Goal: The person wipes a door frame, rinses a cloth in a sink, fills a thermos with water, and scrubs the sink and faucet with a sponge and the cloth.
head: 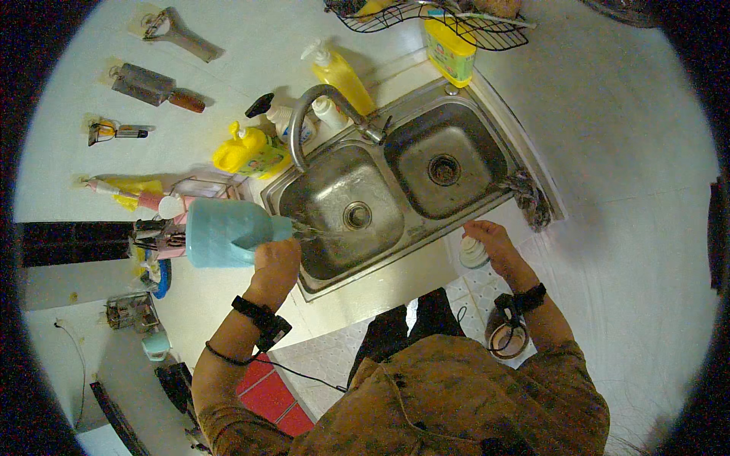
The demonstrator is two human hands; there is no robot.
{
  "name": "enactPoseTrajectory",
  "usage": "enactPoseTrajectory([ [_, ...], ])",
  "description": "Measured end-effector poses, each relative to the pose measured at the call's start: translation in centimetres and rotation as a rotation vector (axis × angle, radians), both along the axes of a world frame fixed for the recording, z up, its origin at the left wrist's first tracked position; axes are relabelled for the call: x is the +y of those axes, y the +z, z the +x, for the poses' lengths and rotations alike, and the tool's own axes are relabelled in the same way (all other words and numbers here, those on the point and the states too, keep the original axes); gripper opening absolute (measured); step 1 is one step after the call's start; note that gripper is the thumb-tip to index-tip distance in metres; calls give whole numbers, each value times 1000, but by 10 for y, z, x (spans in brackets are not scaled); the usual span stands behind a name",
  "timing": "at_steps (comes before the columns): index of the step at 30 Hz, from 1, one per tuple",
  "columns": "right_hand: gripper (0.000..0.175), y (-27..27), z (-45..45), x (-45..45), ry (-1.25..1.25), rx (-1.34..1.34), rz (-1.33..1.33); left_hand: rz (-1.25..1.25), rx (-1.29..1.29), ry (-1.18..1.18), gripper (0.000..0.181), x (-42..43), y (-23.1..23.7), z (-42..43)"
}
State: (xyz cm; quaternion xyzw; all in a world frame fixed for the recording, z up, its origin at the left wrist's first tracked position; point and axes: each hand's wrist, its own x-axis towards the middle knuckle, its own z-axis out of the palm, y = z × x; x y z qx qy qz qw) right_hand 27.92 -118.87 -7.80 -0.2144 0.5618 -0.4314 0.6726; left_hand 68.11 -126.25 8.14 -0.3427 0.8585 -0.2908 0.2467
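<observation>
My left hand point(278, 263) grips the handle of a light blue plastic jug point(219, 231). The jug lies tilted on its side, its mouth over the left basin point(325, 251) of a stainless steel double sink. Thin streams of water run from it towards the drain point(357, 215). Beyond the sink's front right edge, my right hand point(495, 248) holds a round, pale, stepped piece point(473, 253), which looks like a lid, by its top. The curved metal faucet point(297, 122) stands behind with its spout end above the left basin.
Yellow bottles point(251, 151), a pump bottle point(342, 77) and a yellow container point(450, 54) line the back ledge. A dark rag point(530, 199) drapes the right corner. A wire rack point(433, 17) hangs above. Pink utensil holders point(171, 236) stand left. A bin point(506, 339) is on the floor.
</observation>
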Motion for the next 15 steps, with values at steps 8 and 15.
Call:
enactPoseTrajectory([
  [8,24,-6,-3,3,6,-43,-6,143,-91,389,8,-1,22,-4],
  [15,24,-8,0,-4,44,-46,-31,-159,-98,96,5,6,27,-1],
])
